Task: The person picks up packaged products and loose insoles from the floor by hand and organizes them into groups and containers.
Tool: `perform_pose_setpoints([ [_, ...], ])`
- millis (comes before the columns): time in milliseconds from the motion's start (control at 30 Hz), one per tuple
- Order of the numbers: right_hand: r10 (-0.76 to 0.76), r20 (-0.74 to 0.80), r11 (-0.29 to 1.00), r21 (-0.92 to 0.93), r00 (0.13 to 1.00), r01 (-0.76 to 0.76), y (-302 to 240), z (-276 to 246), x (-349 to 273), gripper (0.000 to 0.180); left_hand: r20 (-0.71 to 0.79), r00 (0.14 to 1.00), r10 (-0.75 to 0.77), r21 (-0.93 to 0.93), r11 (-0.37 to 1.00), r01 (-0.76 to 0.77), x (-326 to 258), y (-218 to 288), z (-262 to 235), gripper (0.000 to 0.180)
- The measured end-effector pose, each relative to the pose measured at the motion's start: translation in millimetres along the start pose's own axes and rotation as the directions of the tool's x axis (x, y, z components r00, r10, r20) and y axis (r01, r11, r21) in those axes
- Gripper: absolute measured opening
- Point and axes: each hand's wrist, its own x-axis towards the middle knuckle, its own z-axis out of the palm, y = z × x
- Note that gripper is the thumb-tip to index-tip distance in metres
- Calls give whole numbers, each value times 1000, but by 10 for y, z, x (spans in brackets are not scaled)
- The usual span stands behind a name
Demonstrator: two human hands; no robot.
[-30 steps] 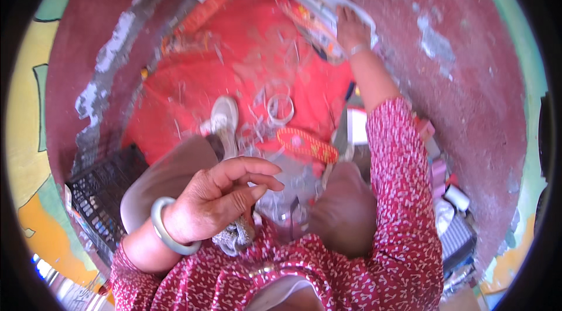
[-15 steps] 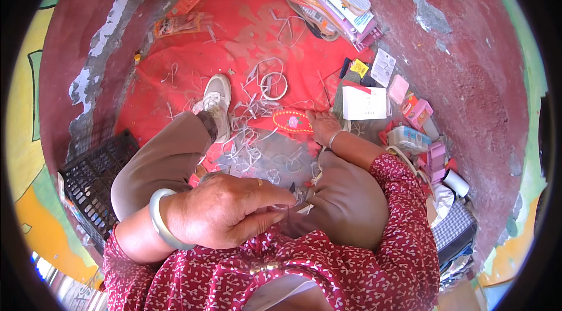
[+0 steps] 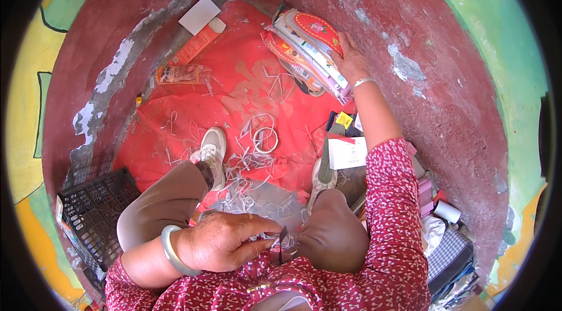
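My right hand [image 3: 351, 64], arm stretched far forward, has its fingers at the right end of a red insole [image 3: 319, 27] with a yellow stitched edge and a pink flower. The insole lies on top of a leaning stack of books and packets [image 3: 310, 56] by the right wall. Close to my lap, my left hand [image 3: 225, 241] is closed, thumb and forefinger pinching a small dark, flat, pointed thing [image 3: 283, 239]. White scraps of string [image 3: 243, 179] lie tangled between my feet.
A white box [image 3: 348, 153] stands beside my right shoe. The black plastic crate [image 3: 96, 211] is at my left, and a roll of white material [image 3: 446, 211] at my right. Along the left wall lie an orange box [image 3: 190, 50] and a packet [image 3: 178, 74]. Red cloth [image 3: 234, 100] covers the floor.
My right hand has carried the red insole from beside my right knee forward onto the stack. The left hand stays near my lap, and the dark thing in it now shows more plainly.
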Motion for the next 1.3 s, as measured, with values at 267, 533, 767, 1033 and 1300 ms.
perform_pose_setpoints([
  [267, 202, 299, 956, -268, 933, -121, -136, 457, -153, 51, -39, 997, -71, 14, 997, 71, -53, -96, -38, 26],
  [533, 198, 370, 969, -214, 908, -124, -22, 469, 11, 57, -90, 996, -6, 22, 1000, 8, -53, -117, 61, 26],
  [767, 61, 164, 997, -54, 985, -52, 122, 304, -1043, 49, -141, 990, 7, 106, 994, 8, -83, -82, 149, 25],
  [1033, 411, 452, 876, 44, 792, -480, 586, 30, -3265, 33, -84, 995, -47, 200, 978, 63, -62, -45, 254, 25],
  [1300, 114, 492, 991, -122, 863, -61, 840, 153, -4444, 23, -138, 988, 62, 286, 958, -20, 73, -211, 289, 21],
])
